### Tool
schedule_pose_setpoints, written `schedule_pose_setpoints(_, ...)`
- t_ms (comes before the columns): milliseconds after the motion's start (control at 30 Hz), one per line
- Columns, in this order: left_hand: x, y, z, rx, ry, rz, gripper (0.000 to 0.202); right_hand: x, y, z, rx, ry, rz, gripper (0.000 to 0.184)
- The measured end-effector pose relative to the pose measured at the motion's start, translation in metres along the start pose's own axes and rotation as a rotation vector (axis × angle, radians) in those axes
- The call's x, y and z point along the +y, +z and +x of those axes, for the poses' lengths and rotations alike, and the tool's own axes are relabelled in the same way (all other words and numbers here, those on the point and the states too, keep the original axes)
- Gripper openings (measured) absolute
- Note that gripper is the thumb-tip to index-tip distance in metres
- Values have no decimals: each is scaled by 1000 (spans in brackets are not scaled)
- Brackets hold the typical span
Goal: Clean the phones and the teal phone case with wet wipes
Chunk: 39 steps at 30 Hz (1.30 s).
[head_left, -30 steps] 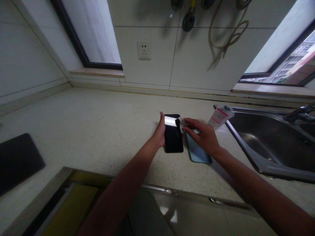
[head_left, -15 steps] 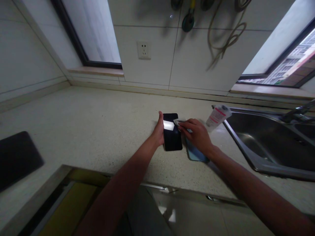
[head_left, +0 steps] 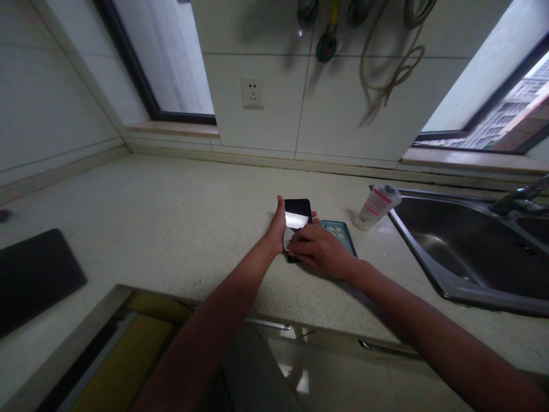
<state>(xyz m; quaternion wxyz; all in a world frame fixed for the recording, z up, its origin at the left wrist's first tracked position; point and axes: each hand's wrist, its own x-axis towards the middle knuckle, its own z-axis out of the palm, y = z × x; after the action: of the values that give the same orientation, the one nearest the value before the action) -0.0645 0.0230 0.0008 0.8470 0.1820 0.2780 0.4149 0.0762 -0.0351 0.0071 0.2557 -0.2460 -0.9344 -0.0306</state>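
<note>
My left hand [head_left: 278, 229] grips a black smartphone [head_left: 299, 207] from its left side and beneath, with fingertips showing past the right edge. Light reflects off the phone's screen. In my right hand [head_left: 319, 247] a small white wipe [head_left: 287, 236] is pinched, pressed against the lower left of the screen. A blue-green phone case [head_left: 349, 241] with round camera holes lies on the counter, partly hidden behind my right hand. Beyond it, a translucent bottle [head_left: 377, 206] with a pink-and-white label stands near the sink.
The steel sink [head_left: 433, 286] with its faucet [head_left: 521, 197] is at the right. A dark flat panel [head_left: 38, 277] lies on the speckled counter [head_left: 193, 229] at far left. Below the front edge is an open drawer space [head_left: 124, 360]. A wall socket [head_left: 253, 93] sits above.
My right hand has moved left and down across the phone screen with the wipe, uncovering the top of the phone case. My left hand still holds the phone.
</note>
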Motion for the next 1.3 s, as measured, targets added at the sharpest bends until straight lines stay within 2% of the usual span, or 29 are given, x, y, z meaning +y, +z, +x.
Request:
schedule_pose_setpoints(167,1,0,-1,18,87,40,89,-5,-11,-2,-183,-99,58,31)
schedule_pose_setpoints(300,3,-2,-1,17,60,16,90,9,-24,-8,-222,49,8,22)
schedule_pose_setpoints(433,5,-6,1,-35,-2,-4,93,22,-29,-13,-126,263,-115,15)
schedule_pose_setpoints(567,4,-12,6,-101,8,-15,89,25,-28,-13,-70,470,-168,20)
schedule_pose_setpoints(700,3,-12,7,-118,40,-20,84,23,-27,-12,-40,628,-169,20)
schedule_pose_setpoints(767,3,-10,5,-126,38,-15,85,24,-25,-12,11,657,-141,20)
schedule_pose_setpoints(933,3,-7,0,-137,-17,6,87,29,-16,-15,213,604,-3,21)
schedule_pose_setpoints(1067,3,-7,-1,-94,-27,23,87,33,-8,-16,312,665,142,26)
schedule_pose_setpoints(1300,1,-9,-1,-142,-53,83,88,38,0,-12,483,770,402,35)
